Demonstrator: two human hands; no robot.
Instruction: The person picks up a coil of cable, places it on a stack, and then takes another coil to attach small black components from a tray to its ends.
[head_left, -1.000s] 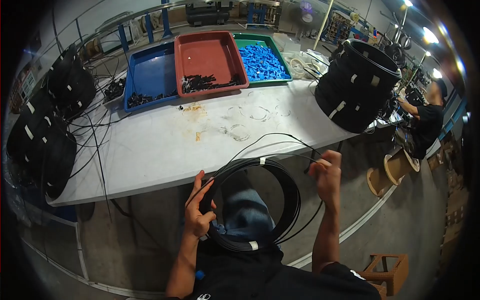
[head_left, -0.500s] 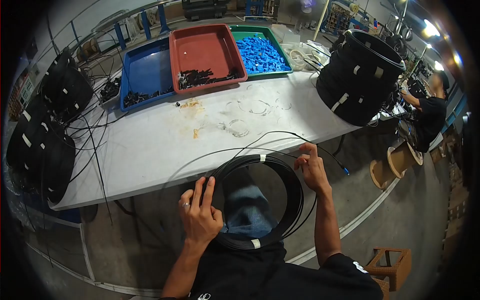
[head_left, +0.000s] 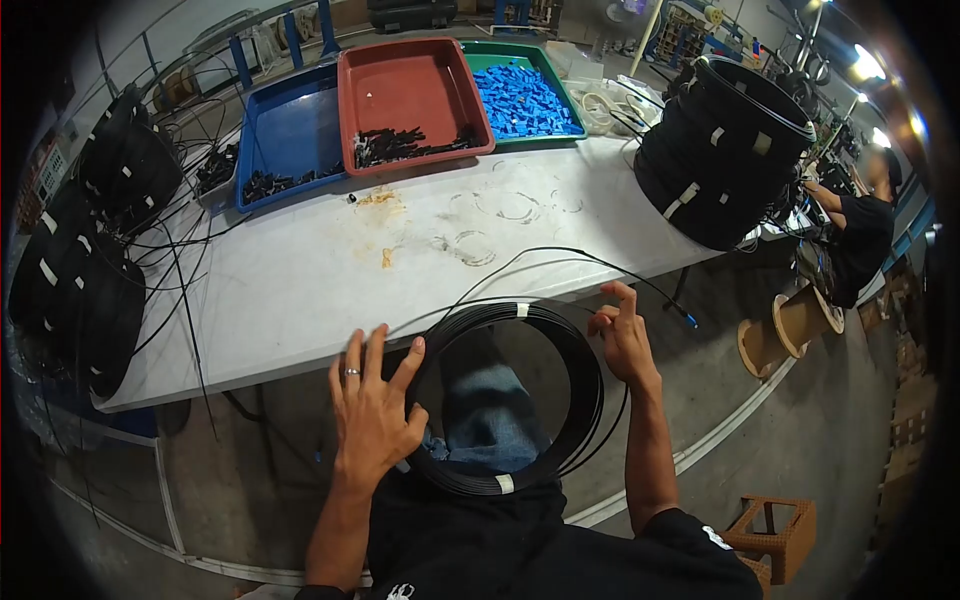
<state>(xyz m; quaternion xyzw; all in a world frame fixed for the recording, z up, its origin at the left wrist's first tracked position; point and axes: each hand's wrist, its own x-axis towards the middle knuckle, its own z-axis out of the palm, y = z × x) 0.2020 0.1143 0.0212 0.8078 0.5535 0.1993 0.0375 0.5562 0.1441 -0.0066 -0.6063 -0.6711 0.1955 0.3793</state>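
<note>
A coil of black cable (head_left: pixel 585 400), banded with white tape at top and bottom, leans at the table's front edge over my lap. My left hand (head_left: pixel 375 405), wearing a ring, is open with spread fingers; its index finger and thumb touch the coil's left side. My right hand (head_left: pixel 625 340) is closed at the coil's upper right, thumb and fingers pinching a loose length of the cable. Another loose cable end arcs over the table and past my right hand, ending in a blue-tipped connector (head_left: pixel 690 320).
On the white table (head_left: pixel 330 290) stand a blue tray (head_left: pixel 290 125), a red tray (head_left: pixel 410 90) and a green tray (head_left: pixel 545 70) of blue pieces. Black coils are stacked at right (head_left: pixel 720 150) and left (head_left: pixel 80 290). A person (head_left: pixel 865 225) works at far right.
My left hand has shifted left and up, its fingers spreading wider on the coil's side. The loose cable arc has risen slightly. My right hand stays nearly in place.
</note>
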